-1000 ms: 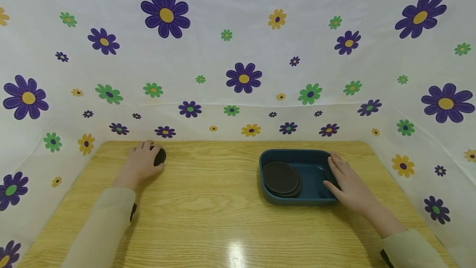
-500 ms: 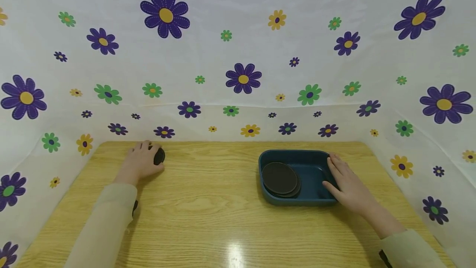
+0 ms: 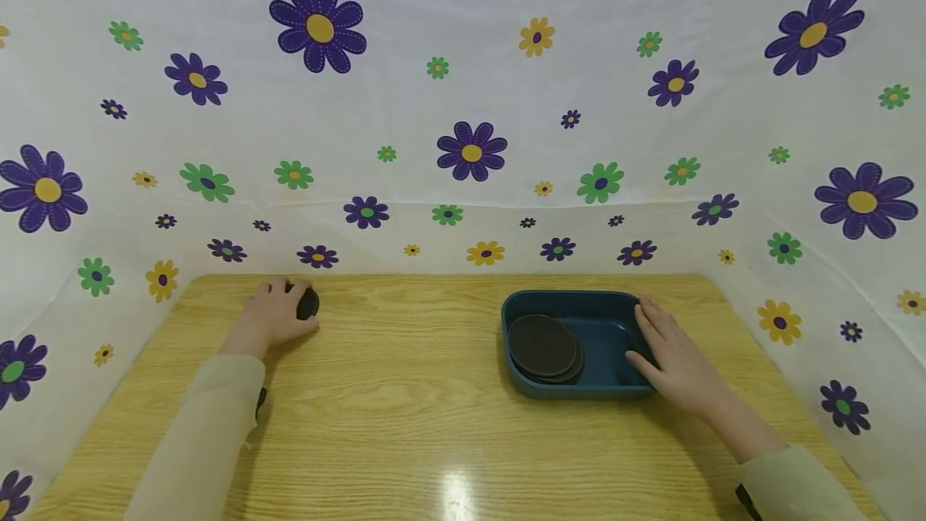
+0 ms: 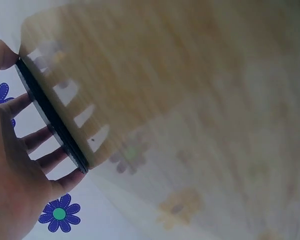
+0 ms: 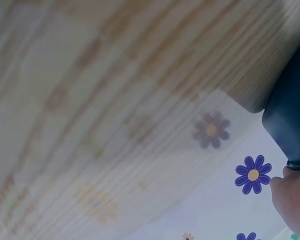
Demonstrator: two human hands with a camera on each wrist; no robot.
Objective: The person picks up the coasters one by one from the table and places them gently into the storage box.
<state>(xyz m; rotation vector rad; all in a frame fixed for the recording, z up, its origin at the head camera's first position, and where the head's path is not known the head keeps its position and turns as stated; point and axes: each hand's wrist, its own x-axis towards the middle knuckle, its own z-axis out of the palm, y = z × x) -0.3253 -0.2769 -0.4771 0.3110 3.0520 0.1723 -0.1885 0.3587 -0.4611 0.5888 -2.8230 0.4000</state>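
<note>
At the table's far left, my left hand (image 3: 269, 317) spreads over a black round coaster (image 3: 309, 304), thumb and fingertips around its rim. The left wrist view catches this coaster (image 4: 52, 117) edge-on, thumb at one end and several fingers along the far side. To the right stands a dark blue rectangular box (image 3: 579, 392). Several black round coasters (image 3: 544, 346) lie stacked in its left half. My right hand (image 3: 676, 360) holds the box's right wall, thumb over the inside and the other fingers along the rim. Only a bit of this hand shows in the right wrist view, beside the box (image 5: 290, 120).
A wood-grain tabletop (image 3: 391, 408) spreads between the hands. White flowered cloth (image 3: 405, 103) hangs behind the table and along both sides, close to its far edge.
The fingers of my left hand bend slightly more at the coaster's far edge. My right hand, the box and the coasters in it keep their places.
</note>
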